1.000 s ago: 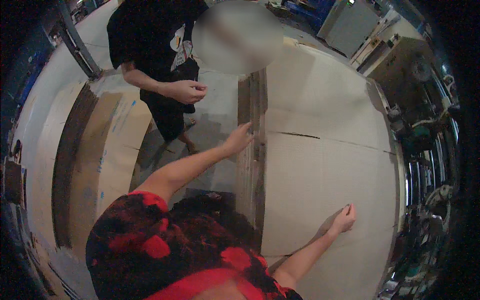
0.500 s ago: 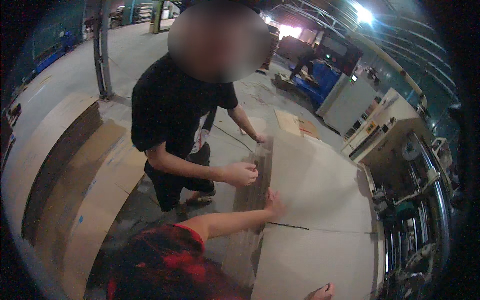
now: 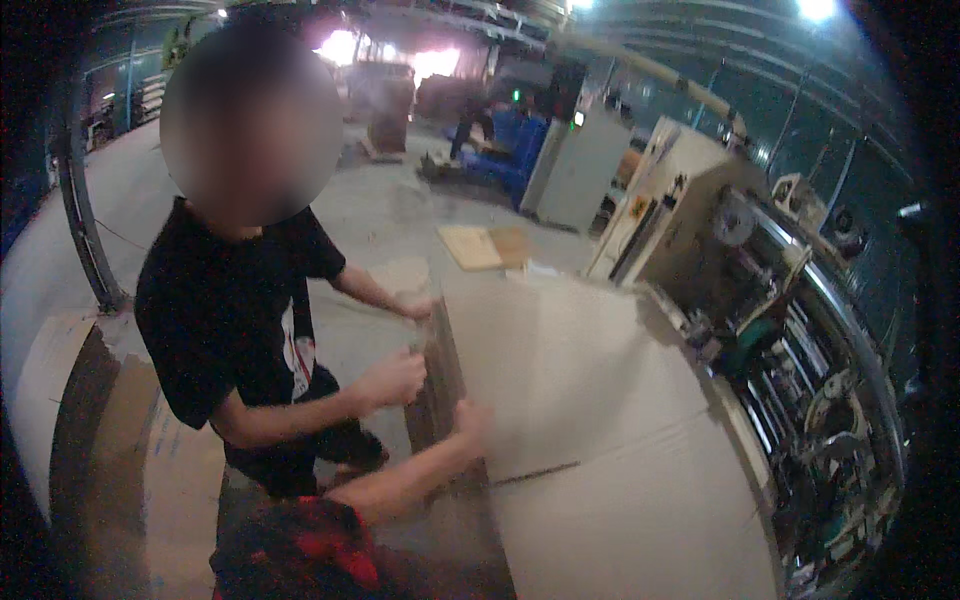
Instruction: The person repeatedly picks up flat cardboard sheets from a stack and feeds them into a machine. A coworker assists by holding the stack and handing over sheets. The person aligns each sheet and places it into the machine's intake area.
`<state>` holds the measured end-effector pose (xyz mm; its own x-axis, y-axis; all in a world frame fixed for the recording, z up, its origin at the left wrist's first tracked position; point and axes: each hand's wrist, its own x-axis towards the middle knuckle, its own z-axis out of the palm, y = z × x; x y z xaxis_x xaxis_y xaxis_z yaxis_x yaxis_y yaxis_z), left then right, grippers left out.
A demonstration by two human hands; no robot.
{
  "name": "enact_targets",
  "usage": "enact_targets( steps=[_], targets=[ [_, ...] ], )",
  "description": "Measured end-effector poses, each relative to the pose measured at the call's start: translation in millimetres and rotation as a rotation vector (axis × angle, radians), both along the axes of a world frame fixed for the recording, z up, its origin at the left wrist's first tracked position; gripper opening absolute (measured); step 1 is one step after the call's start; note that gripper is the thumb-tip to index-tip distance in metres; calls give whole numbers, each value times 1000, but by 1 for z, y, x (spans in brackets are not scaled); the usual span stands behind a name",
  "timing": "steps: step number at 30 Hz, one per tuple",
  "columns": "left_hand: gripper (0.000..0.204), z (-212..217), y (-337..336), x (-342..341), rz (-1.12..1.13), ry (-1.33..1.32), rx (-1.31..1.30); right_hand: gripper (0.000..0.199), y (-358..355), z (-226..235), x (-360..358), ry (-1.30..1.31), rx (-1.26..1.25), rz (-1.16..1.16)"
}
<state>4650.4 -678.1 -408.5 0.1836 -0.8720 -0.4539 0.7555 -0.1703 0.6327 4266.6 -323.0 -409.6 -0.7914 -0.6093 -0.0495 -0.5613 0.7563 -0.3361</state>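
A stack of large cardboard sheets (image 3: 620, 510) lies before me, its top sheet marked by a dark slot and a crease line running across. At the stack's left edge is my left hand (image 3: 474, 424), touching the board there; its fingers are smeared by motion. My left arm reaches up from a red and black sleeve. My right hand is out of the picture. Across from me, a person in a black T-shirt (image 3: 215, 310) has one closed hand (image 3: 394, 380) beside the stack's left side and the other hand (image 3: 418, 308) at its far left corner.
A beige machine with metal rollers (image 3: 790, 370) runs along the stack's right side. More stacked cardboard (image 3: 180, 490) stands at the left, behind the co-worker. Flat boards (image 3: 480, 247) lie on the floor beyond. Farther back are a grey cabinet (image 3: 580, 165) and a blue machine (image 3: 510, 165).
My view has swung to the right, so everything sits farther left in it. My right hand has left the picture. My left hand remains at the stack's left edge.
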Motion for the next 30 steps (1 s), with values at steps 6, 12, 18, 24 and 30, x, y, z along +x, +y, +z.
enact_targets(
  steps=[6, 12, 18, 24, 30],
  targets=[
    [7, 45, 3, 26, -22, -79, -143, 32, 133, -31, -15, 479, -232, -179],
    [33, 81, -30, 34, -398, 170, -271, 29, 271, -55, -22, 940, -255, -405],
    [40, 109, -61, 10, -427, -159, -278, 31, 363, -46, -29, 286, -1035, -783],
    [32, 132, -47, 36, -414, -353, -375, 33, 435, -25, -62, -320, -1903, -875],
    [40, 172, 10, 45, -378, -867, -728, 35, 496, -32, -116, -107, -1437, -844]
  ],
)
